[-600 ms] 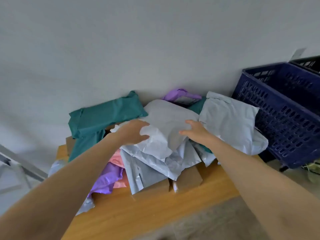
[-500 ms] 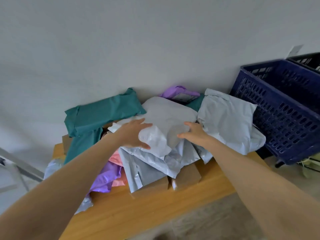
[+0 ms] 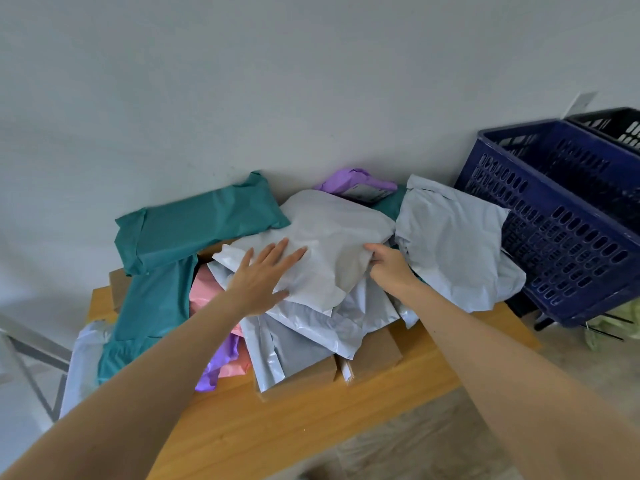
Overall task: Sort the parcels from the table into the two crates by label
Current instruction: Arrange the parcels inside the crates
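Our left hand [image 3: 263, 275] just uncurled, fingers straight, pressing grey parcel [image 3: 332, 237]; right hand [image 3: 388, 268] now grips its edge. We judge lift off desk [image 3: 311, 427] next; label unseen.

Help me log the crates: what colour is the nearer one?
The nearer crate is dark blue; the head view shows it best.

— What does the person wear on the arms?

— Only bare skin shows. The left forearm [image 3: 156, 368] and the right forearm [image 3: 502, 375] are uncovered from the wrist down to the bottom edge of the picture. Both look smooth, narrow at the wrist and broader lower down.

— And the hands?

— The left hand [image 3: 263, 275] is bare, with long slim fingers. The right hand [image 3: 388, 268] is bare too; mostly its back shows. The nails are too small to judge.
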### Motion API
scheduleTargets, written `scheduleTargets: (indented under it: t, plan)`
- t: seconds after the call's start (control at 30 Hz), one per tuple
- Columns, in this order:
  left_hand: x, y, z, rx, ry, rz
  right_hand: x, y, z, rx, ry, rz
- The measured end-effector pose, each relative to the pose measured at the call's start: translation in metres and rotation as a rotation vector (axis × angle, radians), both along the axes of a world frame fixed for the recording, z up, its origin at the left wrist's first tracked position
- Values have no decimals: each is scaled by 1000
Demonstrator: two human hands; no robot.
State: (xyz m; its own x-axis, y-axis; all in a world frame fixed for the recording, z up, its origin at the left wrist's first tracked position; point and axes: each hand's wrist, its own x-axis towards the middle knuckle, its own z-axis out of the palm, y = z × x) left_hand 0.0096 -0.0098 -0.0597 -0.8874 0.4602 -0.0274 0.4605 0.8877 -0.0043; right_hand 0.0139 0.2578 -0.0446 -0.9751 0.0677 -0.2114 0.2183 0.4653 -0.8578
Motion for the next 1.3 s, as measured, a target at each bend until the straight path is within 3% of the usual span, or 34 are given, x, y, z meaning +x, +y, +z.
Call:
scheduleTargets:
  t: [0.27, 0.57, 0.83, 1.03, 1.3]
  plan:
    - [-7, 5, 6, 152, -74, 42, -15, -8, 9, 168, 211, -46]
    - [-34, 35, 86, 606, -276, 179, -42, -33, 51, 288, 432, -72]
    - [-59, 54, 146, 437, -392, 259, -63, -49, 80, 277, 547, -5]
    - [-68, 68, 163, 314, -309, 339, -78, -56, 97, 273, 609, 121]
    - [-84, 68, 160, 348, -197, 405, -93, -43, 103, 251, 565, 144]
